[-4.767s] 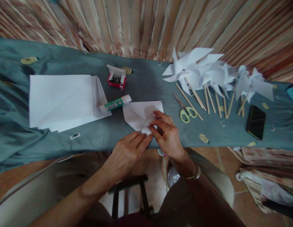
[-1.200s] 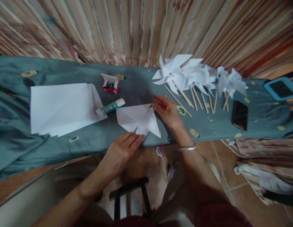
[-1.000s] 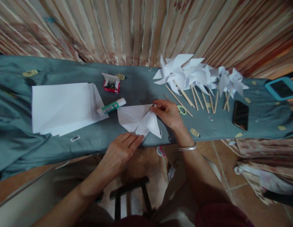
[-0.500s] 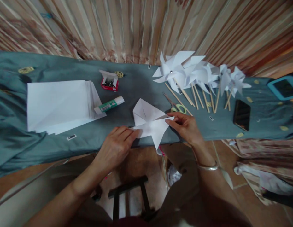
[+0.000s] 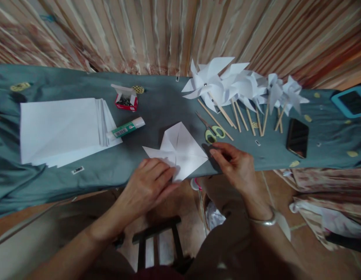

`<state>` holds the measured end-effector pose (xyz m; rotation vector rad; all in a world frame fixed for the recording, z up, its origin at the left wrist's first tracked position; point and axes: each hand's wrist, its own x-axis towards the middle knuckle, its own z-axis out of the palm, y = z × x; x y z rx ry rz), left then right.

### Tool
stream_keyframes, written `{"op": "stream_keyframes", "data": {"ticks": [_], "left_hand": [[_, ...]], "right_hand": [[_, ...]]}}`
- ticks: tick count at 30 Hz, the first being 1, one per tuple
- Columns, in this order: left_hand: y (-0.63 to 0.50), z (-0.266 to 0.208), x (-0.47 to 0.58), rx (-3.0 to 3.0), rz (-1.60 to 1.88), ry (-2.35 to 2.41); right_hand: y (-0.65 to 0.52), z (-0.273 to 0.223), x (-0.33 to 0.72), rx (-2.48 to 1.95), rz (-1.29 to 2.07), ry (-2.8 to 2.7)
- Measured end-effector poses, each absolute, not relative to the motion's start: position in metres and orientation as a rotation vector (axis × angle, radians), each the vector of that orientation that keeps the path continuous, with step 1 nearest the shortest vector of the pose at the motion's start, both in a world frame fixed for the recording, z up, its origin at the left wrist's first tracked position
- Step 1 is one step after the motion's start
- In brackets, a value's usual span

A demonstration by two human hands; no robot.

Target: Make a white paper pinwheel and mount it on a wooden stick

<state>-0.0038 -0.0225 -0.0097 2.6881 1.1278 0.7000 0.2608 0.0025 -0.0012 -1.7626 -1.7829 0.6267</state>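
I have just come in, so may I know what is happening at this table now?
A person's left hand rests on the near left part of a white paper sheet. The right hand is by its right corner; I cannot tell whether it touches. On the cloth-covered table, a paper stack and a glue stick lie to the left. To the right are scissors and, farther back, several pinwheels.

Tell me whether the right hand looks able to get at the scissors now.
Probably yes: the right hand is close to the green-handled scissors, with nothing seen lying between them. A wooden stick runs right by the handles, perhaps touching, but leaves the near side free.
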Motion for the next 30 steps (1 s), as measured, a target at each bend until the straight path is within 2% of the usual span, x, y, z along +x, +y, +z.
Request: {"op": "stream_keyframes", "data": {"ticks": [4,10,21,30], "left_hand": [[-0.031,-0.013,0.015,2.748,0.662,1.045],[-0.028,-0.017,0.004,2.789,0.625,1.082],[-0.013,-0.018,-0.044,2.754,0.586,1.462],[-0.015,-0.019,-0.013,2.76,0.583,1.233]], "right_hand": [[0.002,-0.003,0.245,-1.582,0.517,-1.954],[0.003,-0.009,0.235,-1.486,0.551,-2.04],[0.0,-0.013,0.222,-1.246,0.58,-2.28],[0.001,-0.015,0.212,-1.207,0.639,-2.336]]}}
